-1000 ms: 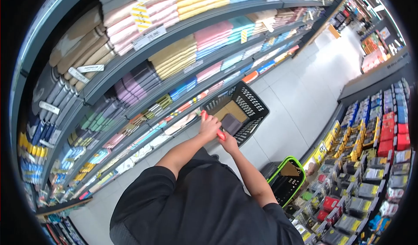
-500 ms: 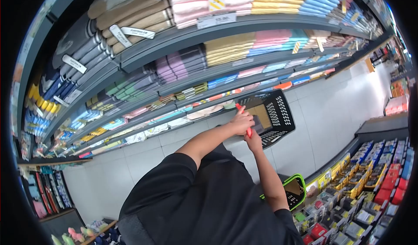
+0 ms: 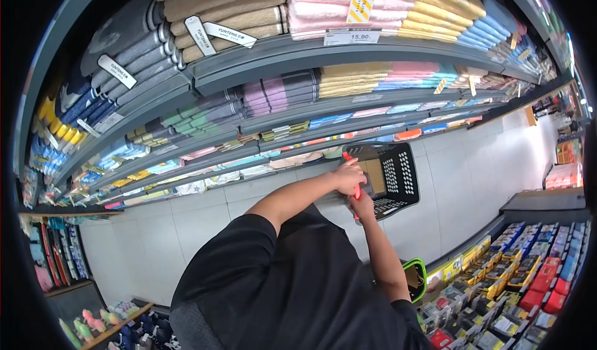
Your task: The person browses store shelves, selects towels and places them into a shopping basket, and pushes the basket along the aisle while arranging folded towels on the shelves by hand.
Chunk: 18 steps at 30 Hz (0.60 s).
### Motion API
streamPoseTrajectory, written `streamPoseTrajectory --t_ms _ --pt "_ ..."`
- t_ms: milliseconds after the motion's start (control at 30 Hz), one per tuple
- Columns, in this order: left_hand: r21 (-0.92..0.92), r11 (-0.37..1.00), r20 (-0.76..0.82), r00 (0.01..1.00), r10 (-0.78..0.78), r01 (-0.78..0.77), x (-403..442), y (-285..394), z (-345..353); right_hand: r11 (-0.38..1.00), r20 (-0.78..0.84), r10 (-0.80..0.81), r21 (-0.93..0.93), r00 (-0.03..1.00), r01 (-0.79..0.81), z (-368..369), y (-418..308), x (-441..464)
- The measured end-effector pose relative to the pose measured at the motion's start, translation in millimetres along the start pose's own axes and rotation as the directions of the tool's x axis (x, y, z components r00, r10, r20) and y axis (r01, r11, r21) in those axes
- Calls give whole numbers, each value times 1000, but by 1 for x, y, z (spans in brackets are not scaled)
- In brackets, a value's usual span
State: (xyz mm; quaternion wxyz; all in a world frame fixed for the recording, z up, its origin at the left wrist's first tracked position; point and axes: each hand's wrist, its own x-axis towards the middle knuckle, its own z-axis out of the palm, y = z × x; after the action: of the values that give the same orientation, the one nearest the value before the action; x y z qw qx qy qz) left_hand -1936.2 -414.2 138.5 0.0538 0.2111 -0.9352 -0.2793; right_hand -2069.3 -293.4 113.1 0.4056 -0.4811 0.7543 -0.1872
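Note:
My left hand (image 3: 349, 179) is closed around a red handle (image 3: 357, 192) at the near side of a black basket (image 3: 407, 179) with rows of holes in its walls. Just below it, my right hand (image 3: 362, 207) also wraps around the handle, nearer its lower end. Inside the basket a flat tan surface (image 3: 374, 172) shows, partly hidden by my hands; I cannot make out what it is. How the basket is supported underneath is out of sight.
Long shelves of folded towels (image 3: 348, 76) run along the left and front. A green-rimmed basket (image 3: 423, 281) stands beside my right forearm. Racks of packaged goods (image 3: 497, 281) line the right. Pale floor tiles (image 3: 460, 163) stretch ahead, and plush toys (image 3: 93, 320) sit at lower left.
The view has shifted, so the towel shelves sit lower and further right in the picture. Both hands stay on the red handle, with the basket before them.

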Motion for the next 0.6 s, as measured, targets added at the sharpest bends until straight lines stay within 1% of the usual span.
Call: streamPoseTrajectory --t_ms 33,133,233,333,367,467,567,600 --pt "-20 1000 -8 1000 -1 1 -4 -3 0 1000 25 15 25 1000 -15 3 -5 -1" --pt "18 997 14 997 -71 70 -21 0 0 998 82 5 67 997 -10 15 -10 -3" --pt "27 992 -86 989 -123 125 -42 3 8 997 35 -50 58 998 47 35 -8 -6" --pt "34 986 -180 971 -156 164 -65 10 9 988 36 -110 118 993 105 54 -4 -9" --pt "19 984 -180 968 -173 179 -72 13 7 990 54 -88 113 995 81 60 -4 -12" --pt "40 976 -131 970 -207 213 -93 14 5 983 28 -142 120 989 138 78 -7 -22" --pt "35 979 -124 973 -195 201 -110 14 2 975 -12 -204 90 979 204 90 -10 -30" --pt "40 979 -121 973 -195 202 -113 12 3 978 -20 -193 73 981 194 93 -13 -33"
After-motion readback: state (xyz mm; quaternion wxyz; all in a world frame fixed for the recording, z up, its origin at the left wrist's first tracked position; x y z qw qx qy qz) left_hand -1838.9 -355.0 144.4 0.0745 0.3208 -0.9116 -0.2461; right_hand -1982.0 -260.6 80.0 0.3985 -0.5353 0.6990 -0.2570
